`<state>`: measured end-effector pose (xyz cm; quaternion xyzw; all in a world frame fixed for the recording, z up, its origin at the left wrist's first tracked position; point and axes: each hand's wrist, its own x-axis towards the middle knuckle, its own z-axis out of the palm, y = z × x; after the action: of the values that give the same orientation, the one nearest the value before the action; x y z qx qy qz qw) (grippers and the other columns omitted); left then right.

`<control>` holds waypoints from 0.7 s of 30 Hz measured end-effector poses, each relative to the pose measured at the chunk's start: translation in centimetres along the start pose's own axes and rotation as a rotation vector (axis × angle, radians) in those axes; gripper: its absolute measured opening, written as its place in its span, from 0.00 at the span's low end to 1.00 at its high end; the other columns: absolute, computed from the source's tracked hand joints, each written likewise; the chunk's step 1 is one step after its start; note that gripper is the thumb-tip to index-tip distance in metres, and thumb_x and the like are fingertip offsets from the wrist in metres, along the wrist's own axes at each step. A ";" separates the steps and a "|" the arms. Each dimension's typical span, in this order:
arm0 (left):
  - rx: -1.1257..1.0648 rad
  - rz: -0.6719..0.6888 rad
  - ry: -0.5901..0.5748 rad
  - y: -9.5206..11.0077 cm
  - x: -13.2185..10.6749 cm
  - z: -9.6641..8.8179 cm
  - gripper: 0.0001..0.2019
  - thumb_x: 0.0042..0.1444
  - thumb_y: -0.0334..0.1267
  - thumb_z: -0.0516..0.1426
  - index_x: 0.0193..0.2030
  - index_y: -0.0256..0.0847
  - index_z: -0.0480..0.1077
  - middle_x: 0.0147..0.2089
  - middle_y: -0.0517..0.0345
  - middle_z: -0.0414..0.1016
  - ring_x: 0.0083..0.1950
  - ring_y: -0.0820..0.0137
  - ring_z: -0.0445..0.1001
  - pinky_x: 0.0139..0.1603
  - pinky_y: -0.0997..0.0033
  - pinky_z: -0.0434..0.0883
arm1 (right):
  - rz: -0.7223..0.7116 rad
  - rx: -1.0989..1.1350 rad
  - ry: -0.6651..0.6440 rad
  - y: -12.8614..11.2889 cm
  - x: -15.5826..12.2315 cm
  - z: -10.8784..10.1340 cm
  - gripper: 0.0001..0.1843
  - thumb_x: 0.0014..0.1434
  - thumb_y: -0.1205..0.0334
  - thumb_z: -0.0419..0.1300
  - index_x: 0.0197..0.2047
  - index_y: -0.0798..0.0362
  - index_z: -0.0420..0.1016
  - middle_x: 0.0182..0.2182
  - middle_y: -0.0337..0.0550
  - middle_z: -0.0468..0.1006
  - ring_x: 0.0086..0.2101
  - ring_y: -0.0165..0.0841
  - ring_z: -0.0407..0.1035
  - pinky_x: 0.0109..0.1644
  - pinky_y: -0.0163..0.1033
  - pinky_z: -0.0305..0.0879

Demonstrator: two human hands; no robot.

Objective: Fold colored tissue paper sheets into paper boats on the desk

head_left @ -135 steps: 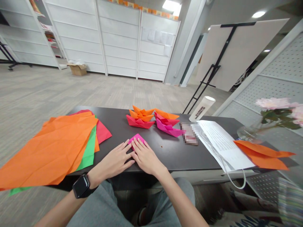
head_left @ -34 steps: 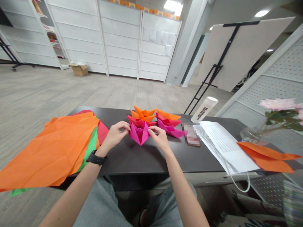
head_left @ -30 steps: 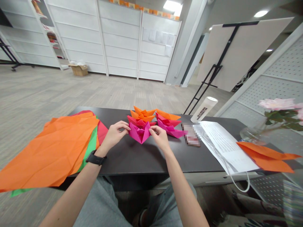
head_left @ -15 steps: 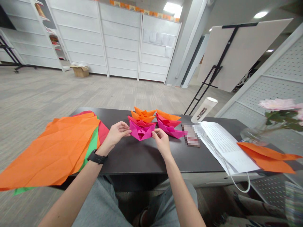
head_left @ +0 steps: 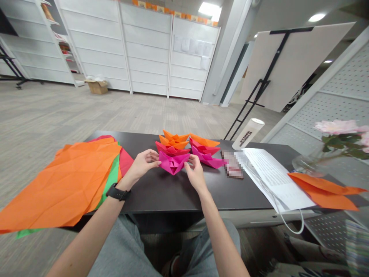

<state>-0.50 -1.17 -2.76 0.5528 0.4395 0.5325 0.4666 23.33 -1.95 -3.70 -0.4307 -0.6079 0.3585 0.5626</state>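
A magenta folded paper boat point(head_left: 173, 165) is held between my two hands, near the middle of the black table. My left hand point(head_left: 145, 161) pinches its left tip between thumb and fingers. On the opposite tip, my right hand point(head_left: 195, 171) has a similar grip. Just behind it are a red paper boat point(head_left: 170, 147) and an orange paper boat point(head_left: 175, 138), one behind the other. To their right, a second row has a magenta paper boat point(head_left: 208, 159) in front, with red and orange ones behind. A black watch is on my left wrist.
Large orange paper sheets point(head_left: 66, 181), with green and red beneath, overhang the table point(head_left: 178, 196) at left. Printed paper point(head_left: 271, 177) with a white cable, a white cylinder point(head_left: 248, 134), folded orange paper point(head_left: 325, 190) and a flower vase point(head_left: 309, 165) are at right.
The magenta paper boat between my hands has tipped and shifted slightly toward me. My right hand has turned a little around its tip. The other boats stay put.
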 end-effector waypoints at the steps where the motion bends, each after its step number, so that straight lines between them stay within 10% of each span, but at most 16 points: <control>1: 0.013 0.004 -0.010 0.0 0.0 0.0 0.18 0.40 0.36 0.71 0.37 0.37 0.72 0.33 0.56 0.78 0.34 0.68 0.78 0.39 0.66 0.77 | -0.109 -0.092 0.001 -0.9 -0.1 -0.2 0.16 0.59 0.60 0.59 0.52 0.50 0.69 0.52 0.49 0.74 0.53 0.41 0.69 0.58 0.50 0.66; 5: 0.052 0.013 -0.049 0.2 0.0 0.1 0.17 0.40 0.37 0.71 0.37 0.37 0.73 0.33 0.56 0.79 0.35 0.67 0.78 0.41 0.65 0.76 | -0.518 -0.547 -0.355 -4.7 -0.2 -0.8 0.24 0.58 0.65 0.61 0.58 0.47 0.70 0.57 0.48 0.73 0.59 0.42 0.64 0.66 0.54 0.52; 9: 0.083 0.023 -0.085 0.4 -0.1 0.1 0.16 0.41 0.37 0.70 0.36 0.38 0.73 0.34 0.56 0.79 0.36 0.66 0.78 0.42 0.63 0.76 | -0.532 -0.771 -0.596 -5.8 0.9 -0.4 0.18 0.61 0.71 0.57 0.53 0.51 0.75 0.46 0.47 0.81 0.47 0.38 0.74 0.61 0.49 0.59; 15: 0.136 0.025 -0.145 0.4 0.0 0.1 0.13 0.44 0.36 0.68 0.39 0.38 0.77 0.36 0.55 0.80 0.38 0.65 0.77 0.45 0.63 0.74 | -0.392 -0.743 -0.555 -5.3 2.2 0.6 0.15 0.65 0.72 0.52 0.46 0.52 0.79 0.41 0.44 0.83 0.41 0.36 0.76 0.49 0.39 0.65; 21: 0.134 0.033 -0.130 0.5 -0.1 0.2 0.10 0.45 0.36 0.67 0.35 0.39 0.76 0.35 0.58 0.77 0.39 0.66 0.75 0.47 0.63 0.73 | -0.273 -0.703 -0.419 -4.8 2.2 0.9 0.13 0.67 0.69 0.53 0.42 0.49 0.80 0.40 0.40 0.84 0.41 0.34 0.76 0.62 0.47 0.55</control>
<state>-0.26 -1.35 -2.24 0.6233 0.4339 0.4724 0.4473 21.88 -1.64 1.40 -0.4296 -0.8455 0.1315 0.2885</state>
